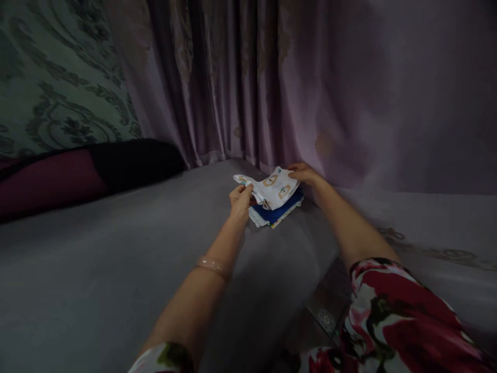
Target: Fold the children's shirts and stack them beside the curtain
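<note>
Between my two hands is a folded white cloth [276, 187] printed with tan and green figures; whether it is a garment I cannot tell. My left hand [241, 199] pinches its near left edge, thumb on top. At the far right corner my right hand [303, 173] grips it, with the fingers partly hidden. Directly beneath lies a small stack of folded cloths: a dark blue cloth [278, 213] on top, and a pale cloth [258, 217] under it. The white cloth covers part of the stack.
The stack lies on a grey covered surface [155, 248] like a bed. Purple curtains [248, 93] hang right behind it. A dark red and black bolster [97, 166] lies along the patterned wall [66, 77]. Past the right edge is a dark floor [324, 311].
</note>
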{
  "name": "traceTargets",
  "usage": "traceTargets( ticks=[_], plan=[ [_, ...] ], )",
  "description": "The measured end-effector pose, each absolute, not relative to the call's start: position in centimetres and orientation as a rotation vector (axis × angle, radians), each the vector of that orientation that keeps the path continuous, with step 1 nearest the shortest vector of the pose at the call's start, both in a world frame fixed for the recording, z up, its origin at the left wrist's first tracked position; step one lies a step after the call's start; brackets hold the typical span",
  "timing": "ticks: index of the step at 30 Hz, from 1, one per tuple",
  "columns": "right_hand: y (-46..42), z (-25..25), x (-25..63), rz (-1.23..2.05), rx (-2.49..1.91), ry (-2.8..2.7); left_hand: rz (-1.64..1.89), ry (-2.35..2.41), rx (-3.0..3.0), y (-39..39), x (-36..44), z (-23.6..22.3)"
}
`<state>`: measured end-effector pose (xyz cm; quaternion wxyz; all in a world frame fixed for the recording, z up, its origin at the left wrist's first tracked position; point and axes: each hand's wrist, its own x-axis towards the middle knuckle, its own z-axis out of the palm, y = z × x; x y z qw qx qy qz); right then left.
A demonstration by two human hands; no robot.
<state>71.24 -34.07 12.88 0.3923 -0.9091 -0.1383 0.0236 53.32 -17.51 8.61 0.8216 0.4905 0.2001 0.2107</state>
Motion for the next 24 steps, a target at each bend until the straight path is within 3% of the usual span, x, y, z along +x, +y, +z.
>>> traceTargets(
  ticks=[12, 24],
  plan=[
    [-36.2, 11.2, 75.5, -0.002, -2.426, -0.414, 0.392, 0.469, 0.937, -19.9, 54.4, 4.2],
    [-37.6, 6.0, 76.6, -0.171, -2.637, -0.475, 0.342, 0.690, 1.093, -19.3, 54.2, 0.2]
  ],
)
